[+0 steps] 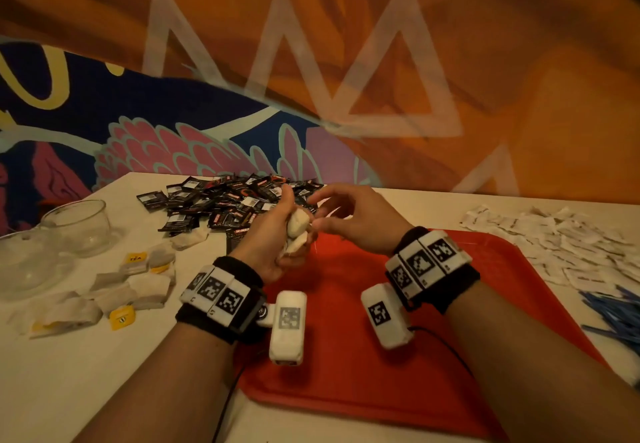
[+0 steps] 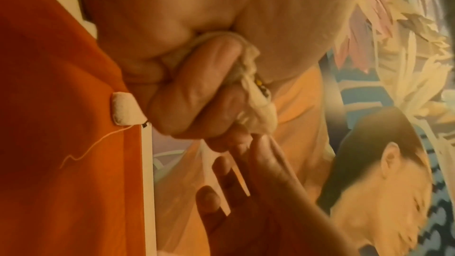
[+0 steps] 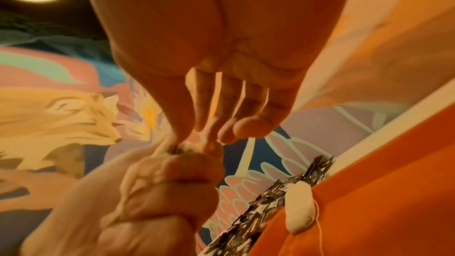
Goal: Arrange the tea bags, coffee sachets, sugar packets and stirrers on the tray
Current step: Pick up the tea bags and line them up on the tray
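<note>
My left hand [image 1: 277,234] is raised over the far edge of the red tray [image 1: 346,373], its fingers curled round a bunch of pale tea bags [image 1: 298,226]. The left wrist view shows the crumpled tea bags [image 2: 256,104] sticking out of my fist. My right hand [image 1: 317,212] meets it from the right, with thumb and forefinger pinching the end of one tea bag [image 3: 189,144] in the bunch. One tea bag [image 3: 299,205] with a loose string lies on the tray by its far rim.
Several more tea bags [image 1: 131,290] lie on the table to the left, near two glass bowls [image 1: 78,224]. A pile of black coffee sachets [image 1: 235,200] lies behind the hands. White sugar packets [image 1: 554,245] and blue stirrers [image 1: 616,314] lie to the right of the tray.
</note>
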`<act>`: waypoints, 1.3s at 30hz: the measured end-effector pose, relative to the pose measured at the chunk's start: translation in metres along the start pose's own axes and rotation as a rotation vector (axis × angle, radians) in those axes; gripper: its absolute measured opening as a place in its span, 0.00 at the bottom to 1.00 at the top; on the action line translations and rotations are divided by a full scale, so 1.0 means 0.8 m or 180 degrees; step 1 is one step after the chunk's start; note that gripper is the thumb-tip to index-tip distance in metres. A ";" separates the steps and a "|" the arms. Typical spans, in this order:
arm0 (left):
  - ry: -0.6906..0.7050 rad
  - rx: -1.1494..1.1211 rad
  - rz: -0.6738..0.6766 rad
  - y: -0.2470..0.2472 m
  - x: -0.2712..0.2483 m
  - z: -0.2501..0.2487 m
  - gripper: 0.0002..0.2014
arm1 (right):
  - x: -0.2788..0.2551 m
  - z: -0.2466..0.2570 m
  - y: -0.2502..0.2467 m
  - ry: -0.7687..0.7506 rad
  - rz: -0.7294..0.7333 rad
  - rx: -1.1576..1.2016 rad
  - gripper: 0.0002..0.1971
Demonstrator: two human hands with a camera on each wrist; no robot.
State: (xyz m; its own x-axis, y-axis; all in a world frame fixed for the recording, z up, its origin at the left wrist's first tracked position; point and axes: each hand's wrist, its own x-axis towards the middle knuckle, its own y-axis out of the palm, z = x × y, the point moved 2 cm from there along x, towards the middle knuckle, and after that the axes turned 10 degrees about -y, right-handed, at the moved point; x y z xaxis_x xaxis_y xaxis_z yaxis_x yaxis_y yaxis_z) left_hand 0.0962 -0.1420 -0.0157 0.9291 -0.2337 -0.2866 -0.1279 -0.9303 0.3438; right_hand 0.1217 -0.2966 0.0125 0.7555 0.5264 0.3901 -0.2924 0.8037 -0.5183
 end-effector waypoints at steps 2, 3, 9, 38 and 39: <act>0.0073 0.0214 -0.0056 0.012 -0.005 0.001 0.31 | -0.012 0.005 0.004 -0.0039 -0.0114 -0.0027 0.06; 0.0148 0.0376 -0.0116 0.016 -0.006 0.001 0.31 | -0.017 0.007 0.005 -0.0012 -0.0204 0.0031 0.05; 0.0562 0.1152 -0.0342 0.036 -0.014 0.004 0.39 | -0.038 0.012 0.007 0.0015 -0.0476 0.0469 0.07; 0.1325 0.1039 -0.0646 0.029 -0.009 0.000 0.04 | -0.041 -0.007 -0.012 -0.0093 -0.1147 0.0438 0.02; 0.1361 0.1032 -0.0610 0.029 -0.009 0.000 0.02 | -0.040 -0.010 -0.013 -0.0073 -0.1208 0.0347 0.03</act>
State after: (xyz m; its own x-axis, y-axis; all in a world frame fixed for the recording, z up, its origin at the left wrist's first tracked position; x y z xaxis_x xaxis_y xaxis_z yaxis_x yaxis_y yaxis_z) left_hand 0.0868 -0.1621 -0.0054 0.9954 0.0204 0.0938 0.0195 -0.9998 0.0098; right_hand 0.1055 -0.3241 -0.0007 0.8089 0.1914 0.5559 -0.0563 0.9664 -0.2508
